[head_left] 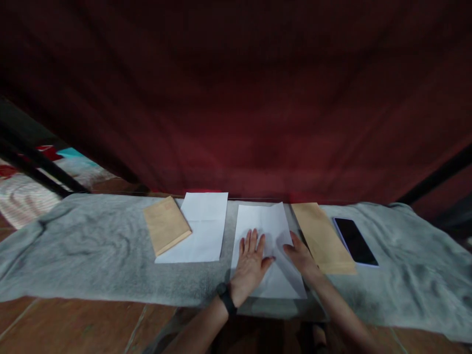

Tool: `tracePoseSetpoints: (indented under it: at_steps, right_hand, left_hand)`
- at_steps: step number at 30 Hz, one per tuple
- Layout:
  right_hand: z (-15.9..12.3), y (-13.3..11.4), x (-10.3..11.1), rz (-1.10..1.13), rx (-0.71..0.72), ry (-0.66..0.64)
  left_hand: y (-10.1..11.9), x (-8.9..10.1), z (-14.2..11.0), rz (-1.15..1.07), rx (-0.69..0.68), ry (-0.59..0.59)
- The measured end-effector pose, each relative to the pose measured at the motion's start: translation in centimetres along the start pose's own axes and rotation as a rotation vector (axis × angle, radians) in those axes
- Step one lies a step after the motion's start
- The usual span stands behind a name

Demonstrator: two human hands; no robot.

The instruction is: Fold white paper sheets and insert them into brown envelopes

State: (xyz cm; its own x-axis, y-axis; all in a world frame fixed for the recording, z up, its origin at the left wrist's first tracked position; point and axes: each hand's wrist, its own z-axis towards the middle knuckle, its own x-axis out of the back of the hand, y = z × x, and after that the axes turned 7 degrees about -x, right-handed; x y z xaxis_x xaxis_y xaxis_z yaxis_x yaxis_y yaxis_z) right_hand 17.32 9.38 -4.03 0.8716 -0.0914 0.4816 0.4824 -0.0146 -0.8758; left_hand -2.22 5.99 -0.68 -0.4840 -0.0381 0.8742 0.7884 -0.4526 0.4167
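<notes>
A white sheet of paper (265, 287) with faint creases lies on the grey cloth in front of me. My left hand (250, 263), with a dark watch on its wrist, rests flat on the sheet with its fingers spread. At the sheet's right edge is my right hand (303, 258), thumb over the paper and forefinger apart from it; its other fingers are mostly hidden. Just right of that hand lies a brown envelope (324, 241). To the left, a second white sheet (206, 241) is partly covered by a folded brown envelope (165, 223).
A phone (356, 241) with a dark screen lies beside the right envelope. The grey cloth (110, 246) covers a long, low surface against a dark red curtain (258, 123). Dark bars (40, 162) stand at the left, with striped fabric (29, 196) beyond. Brown tiles (92, 324) show below.
</notes>
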Motion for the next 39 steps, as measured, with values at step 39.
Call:
tracePoseSetpoints:
  at_steps: [39]
  right_hand:
    - [-5.2, 0.3, -2.4, -0.738, 0.347, 0.264]
  left_hand:
    - [-2.4, -0.5, -3.6, 0.356, 0.099, 0.067]
